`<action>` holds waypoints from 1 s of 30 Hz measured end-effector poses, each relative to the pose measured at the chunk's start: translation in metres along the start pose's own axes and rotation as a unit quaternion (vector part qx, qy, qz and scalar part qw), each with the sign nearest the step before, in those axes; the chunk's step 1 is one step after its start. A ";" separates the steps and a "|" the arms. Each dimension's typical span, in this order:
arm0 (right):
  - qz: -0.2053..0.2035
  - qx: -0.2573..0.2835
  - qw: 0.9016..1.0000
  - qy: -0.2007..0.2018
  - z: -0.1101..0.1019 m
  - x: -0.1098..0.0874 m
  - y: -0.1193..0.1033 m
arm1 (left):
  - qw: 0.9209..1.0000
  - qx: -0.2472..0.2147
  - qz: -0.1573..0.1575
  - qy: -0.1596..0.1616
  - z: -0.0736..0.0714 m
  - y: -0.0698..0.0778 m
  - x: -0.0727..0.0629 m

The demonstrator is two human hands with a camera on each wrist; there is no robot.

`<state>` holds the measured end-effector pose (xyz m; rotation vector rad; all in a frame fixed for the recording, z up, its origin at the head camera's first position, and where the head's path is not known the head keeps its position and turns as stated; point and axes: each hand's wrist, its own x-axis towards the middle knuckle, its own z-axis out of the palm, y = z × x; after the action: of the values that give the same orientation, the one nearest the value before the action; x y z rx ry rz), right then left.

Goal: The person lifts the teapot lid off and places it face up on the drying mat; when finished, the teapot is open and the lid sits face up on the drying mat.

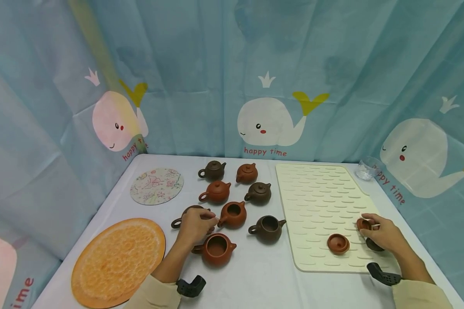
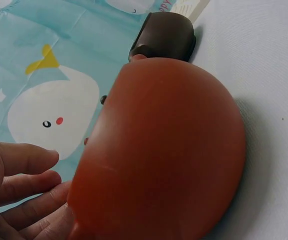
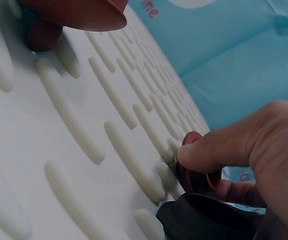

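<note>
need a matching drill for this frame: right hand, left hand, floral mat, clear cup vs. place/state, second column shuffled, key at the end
Column 1
1. Right hand
2. Left hand
3. Floral mat
4. Clear cup

Column 2
A. Beside the far right corner of the ridged mat
B. Among the teapots
C. Pinching a reddish-brown lid
D. At the left, beyond the orange round mat

Pairs: 1-C, 2-B, 3-D, 4-A
</note>
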<state>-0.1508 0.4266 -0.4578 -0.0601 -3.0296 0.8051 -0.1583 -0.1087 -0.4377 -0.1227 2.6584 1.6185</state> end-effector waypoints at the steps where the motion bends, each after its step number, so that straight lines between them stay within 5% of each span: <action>1: 0.003 -0.006 1.000 0.001 0.000 0.000 0.000 | 1.000 0.000 0.001 0.000 0.000 0.000 0.000; 30: -0.060 -0.033 0.997 0.033 0.009 0.004 -0.010 | 1.000 0.002 0.003 -0.003 0.002 -0.005 -0.001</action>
<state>-0.1556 0.4136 -0.4612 0.0935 -2.9637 0.6806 -0.1574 -0.1093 -0.4430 -0.1095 2.6601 1.6134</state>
